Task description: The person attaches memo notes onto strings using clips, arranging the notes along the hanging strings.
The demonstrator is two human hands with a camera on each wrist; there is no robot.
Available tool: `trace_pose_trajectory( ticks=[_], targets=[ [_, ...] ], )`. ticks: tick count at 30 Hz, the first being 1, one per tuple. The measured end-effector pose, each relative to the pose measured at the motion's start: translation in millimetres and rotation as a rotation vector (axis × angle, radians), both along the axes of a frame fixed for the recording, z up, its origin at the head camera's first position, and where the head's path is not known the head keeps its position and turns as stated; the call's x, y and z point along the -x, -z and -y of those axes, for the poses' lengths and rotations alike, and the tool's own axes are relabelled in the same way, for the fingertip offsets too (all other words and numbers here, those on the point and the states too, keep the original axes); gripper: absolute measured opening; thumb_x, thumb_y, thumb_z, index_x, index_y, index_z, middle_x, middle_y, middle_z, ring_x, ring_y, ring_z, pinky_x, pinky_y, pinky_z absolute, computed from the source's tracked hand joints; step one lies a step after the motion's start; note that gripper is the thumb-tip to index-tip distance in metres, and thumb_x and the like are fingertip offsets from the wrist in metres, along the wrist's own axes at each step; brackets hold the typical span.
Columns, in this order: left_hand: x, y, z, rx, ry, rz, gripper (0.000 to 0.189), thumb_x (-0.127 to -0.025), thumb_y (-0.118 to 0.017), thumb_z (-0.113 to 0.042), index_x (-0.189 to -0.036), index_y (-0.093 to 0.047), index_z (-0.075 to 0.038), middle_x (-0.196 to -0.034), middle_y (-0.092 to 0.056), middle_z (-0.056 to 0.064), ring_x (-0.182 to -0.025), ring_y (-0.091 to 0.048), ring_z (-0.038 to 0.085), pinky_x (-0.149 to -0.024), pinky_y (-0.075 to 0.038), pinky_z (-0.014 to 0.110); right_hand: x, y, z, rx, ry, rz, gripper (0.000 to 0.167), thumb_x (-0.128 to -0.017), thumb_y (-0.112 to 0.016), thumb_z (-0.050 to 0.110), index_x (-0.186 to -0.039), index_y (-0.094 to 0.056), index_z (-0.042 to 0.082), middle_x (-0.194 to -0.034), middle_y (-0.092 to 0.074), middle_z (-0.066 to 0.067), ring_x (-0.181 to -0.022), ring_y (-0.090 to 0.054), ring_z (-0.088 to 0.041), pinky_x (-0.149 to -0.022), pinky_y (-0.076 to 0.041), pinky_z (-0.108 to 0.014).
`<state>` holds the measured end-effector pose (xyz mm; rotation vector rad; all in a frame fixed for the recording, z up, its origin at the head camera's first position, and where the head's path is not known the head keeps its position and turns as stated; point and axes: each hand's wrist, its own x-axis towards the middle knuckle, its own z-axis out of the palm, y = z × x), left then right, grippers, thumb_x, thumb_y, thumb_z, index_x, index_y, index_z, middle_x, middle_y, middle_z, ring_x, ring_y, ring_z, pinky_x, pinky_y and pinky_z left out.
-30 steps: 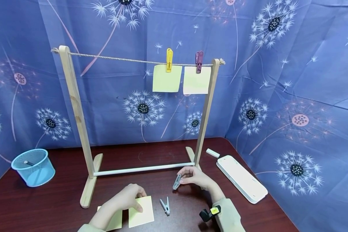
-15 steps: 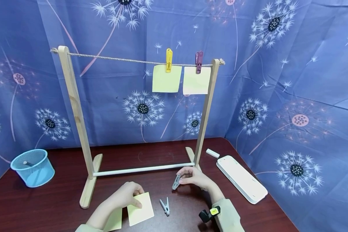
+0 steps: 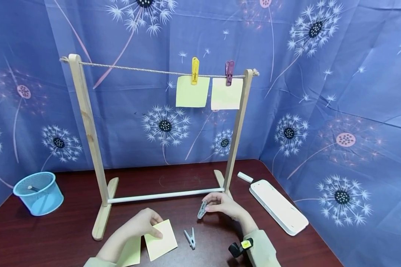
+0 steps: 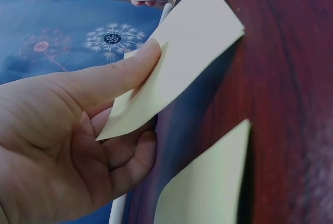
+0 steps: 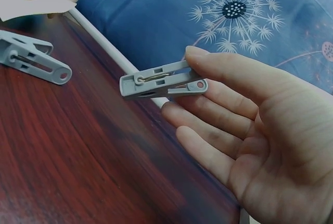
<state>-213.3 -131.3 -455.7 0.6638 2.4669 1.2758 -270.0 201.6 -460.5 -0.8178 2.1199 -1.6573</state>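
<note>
On the dark red table (image 3: 70, 226), right in front of the little wooden drying rack (image 3: 87, 126), I've got both hands busy. My left hand (image 3: 138, 226) is pinching a yellow sticky note (image 3: 161, 239) by its near edge, thumb on top and fingers curled underneath, so the far end of it is lifted off the wood and tilted. In the left wrist view the note (image 4: 177, 62) sits between my thumb and index finger. A second yellow note (image 3: 131, 252) lies flat on the table just beside that hand, partly under my wrist.

My right hand (image 3: 225, 205) is holding a grey clothespin (image 3: 202, 209) by its tail end, thumb above and index finger below, other fingers loosely spread. It's up off the table, close to the rack's white bottom bar (image 3: 163, 194). The clip's mouth looks closed in the right wrist view (image 5: 162, 82).

A spare grey clothespin (image 3: 190, 237) lies on the table between my hands, not touching either.

Up on the rope (image 3: 137, 69), a yellow peg (image 3: 195, 70) and a purple peg (image 3: 229, 71) each hold a pale note. A blue mesh basket (image 3: 38, 193) sits far left, and a white tray (image 3: 279, 205) sits to the right.
</note>
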Motion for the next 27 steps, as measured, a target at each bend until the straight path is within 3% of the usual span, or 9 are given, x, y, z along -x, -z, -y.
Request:
trace_pose_trajectory(
  ticks=[6, 11, 17, 27],
  targets=[
    [-0.1, -5.1, 3.5, -0.075, 0.058, 0.055, 0.025, -0.071, -0.083, -0.004, -0.09, -0.071, 0.006, -0.081, -0.073, 0.011, -0.073, -0.066, 0.012, -0.066, -0.054, 0.028, -0.8, -2.1, 3, -0.014, -0.002, -0.015, 0.035, -0.089, -0.069, 0.006, -0.116, -0.058, -0.014, -0.097, -0.069, -0.005, -0.089, -0.064, -0.005, -0.082, -0.051, -0.022],
    [0.4, -8.8, 6.1, -0.164, 0.062, 0.105, 0.02, -0.073, -0.081, -0.004, -0.087, -0.073, 0.007, -0.076, -0.073, 0.013, -0.063, -0.063, 0.006, -0.062, -0.051, 0.022, -1.1, -2.5, 3, -0.003, 0.004, -0.013, 0.036, -0.089, -0.068, 0.005, -0.116, -0.057, -0.016, -0.096, -0.068, -0.001, -0.089, -0.064, -0.005, -0.081, -0.052, -0.021],
    [0.3, -13.2, 10.1, -0.198, 0.074, 0.09, 0.021, -0.075, -0.079, -0.005, -0.088, -0.073, 0.008, -0.076, -0.073, 0.013, -0.062, -0.06, 0.003, -0.061, -0.049, 0.02, -1.3, -5.4, 5, 0.003, 0.013, -0.021, 0.038, -0.09, -0.066, 0.004, -0.119, -0.055, -0.017, -0.098, -0.068, -0.003, -0.09, -0.065, -0.005, -0.081, -0.052, -0.02],
    [1.8, -16.1, 17.6, -0.235, -0.02, 0.104, 0.023, -0.078, -0.078, -0.008, -0.092, -0.071, 0.01, -0.076, -0.072, 0.01, -0.064, -0.062, 0.005, -0.061, -0.051, 0.022, -2.6, -11.2, 9, 0.013, 0.032, -0.028, 0.042, -0.09, -0.068, 0.01, -0.121, -0.055, -0.016, -0.102, -0.068, -0.005, -0.092, -0.065, -0.004, -0.083, -0.052, -0.02]
  ],
)
